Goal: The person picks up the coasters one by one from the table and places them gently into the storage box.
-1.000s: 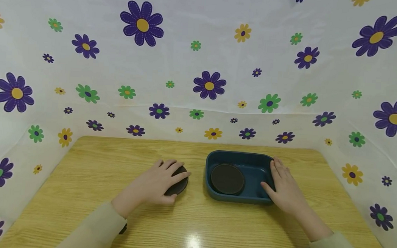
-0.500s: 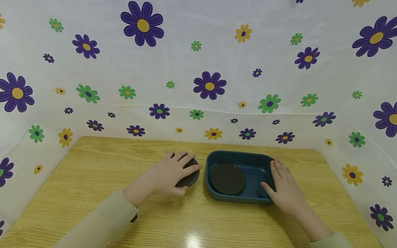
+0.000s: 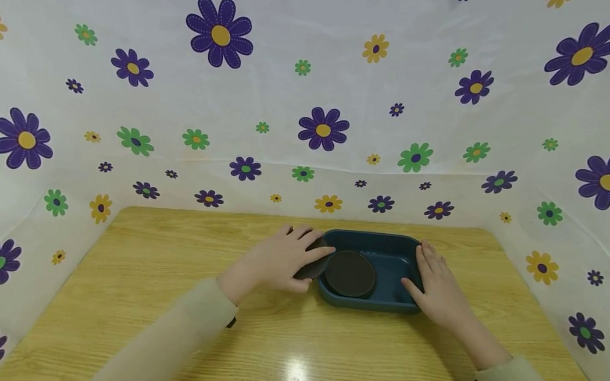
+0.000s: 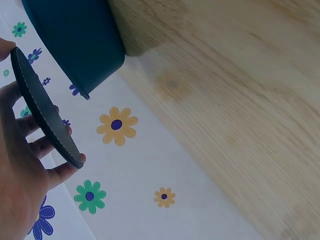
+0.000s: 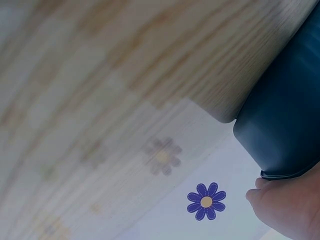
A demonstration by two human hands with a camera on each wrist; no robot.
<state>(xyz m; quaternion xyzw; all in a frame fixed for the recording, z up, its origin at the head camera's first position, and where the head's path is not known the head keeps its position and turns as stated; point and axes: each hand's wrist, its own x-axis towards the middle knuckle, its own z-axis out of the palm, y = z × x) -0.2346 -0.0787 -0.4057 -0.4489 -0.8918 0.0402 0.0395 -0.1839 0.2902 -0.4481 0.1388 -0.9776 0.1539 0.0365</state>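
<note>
My left hand [image 3: 282, 260] holds a round black coaster [image 4: 44, 107] by its edge, thumb and fingers spread around it. Stitching along its border shows in the left wrist view. This coaster is off the table at the left end of a dark blue rectangular bin [image 3: 376, 305], covering part of that rim in the head view. A second black coaster [image 3: 351, 274] lies flat inside the bin, at the left. At the bin's right end my right hand [image 3: 441, 295] grips the rim, its thumb over the inner side; the fingertips are partly hidden in the right wrist view.
The bin stands on a wood-grain table [image 3: 253, 345] toward the back. A white cloth [image 3: 269, 89] printed with flowers rises behind the table and along both sides. Light reflects off the table's front middle.
My left hand has carried its coaster rightward and a little back, from over the table to the bin's left rim. The right hand, the bin and the coaster inside it stay in place.
</note>
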